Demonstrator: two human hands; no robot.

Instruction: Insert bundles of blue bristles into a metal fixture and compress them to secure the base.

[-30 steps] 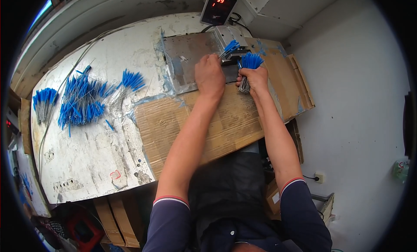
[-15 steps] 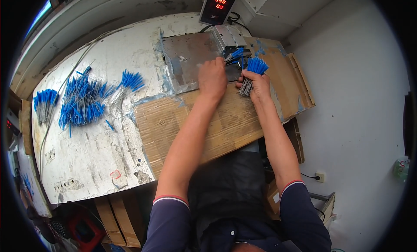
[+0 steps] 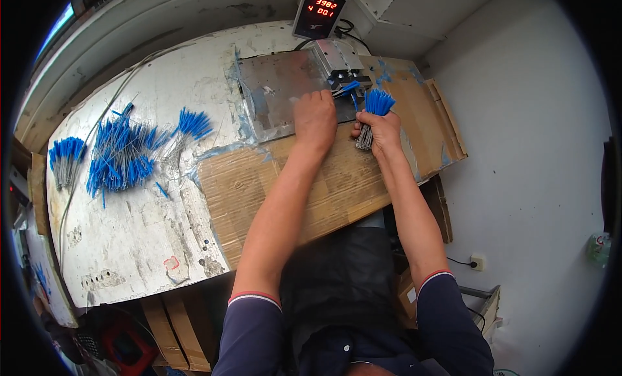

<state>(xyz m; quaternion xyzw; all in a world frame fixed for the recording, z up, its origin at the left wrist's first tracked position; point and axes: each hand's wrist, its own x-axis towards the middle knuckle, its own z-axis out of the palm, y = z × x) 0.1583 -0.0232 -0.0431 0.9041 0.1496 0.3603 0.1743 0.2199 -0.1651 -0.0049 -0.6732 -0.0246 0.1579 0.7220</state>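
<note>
My right hand (image 3: pixel 381 131) is closed round an upright bundle of thin grey wire pieces with blue ends (image 3: pixel 380 102), the blue ends uppermost. Apart from the bundle, a single blue-ended piece (image 3: pixel 354 102) stands between my right thumb and the small metal fixture (image 3: pixel 342 62). My left hand (image 3: pixel 315 120), with its fingers curled, grips a few more blue-ended wire pieces (image 3: pixel 347 89) that point toward the front of the fixture. Where its fingertips meet the wires is partly hidden. Both hands are over the near side of the fixture and its metal plate (image 3: pixel 275 84).
On the white worktop (image 3: pixel 149 246) to the left lie a big heap of blue-ended wires (image 3: pixel 123 152) and smaller bunches at either side. Taped cardboard (image 3: pixel 272 201) covers the near edge. Behind the fixture stands a box with a red lit display (image 3: pixel 320 13). A white wall (image 3: pixel 518 149) rises at right.
The red display's digits have changed. A single blue-ended piece now shows more clearly between my right hand and the fixture. Both hands stay nearly in place; the view has shifted slightly.
</note>
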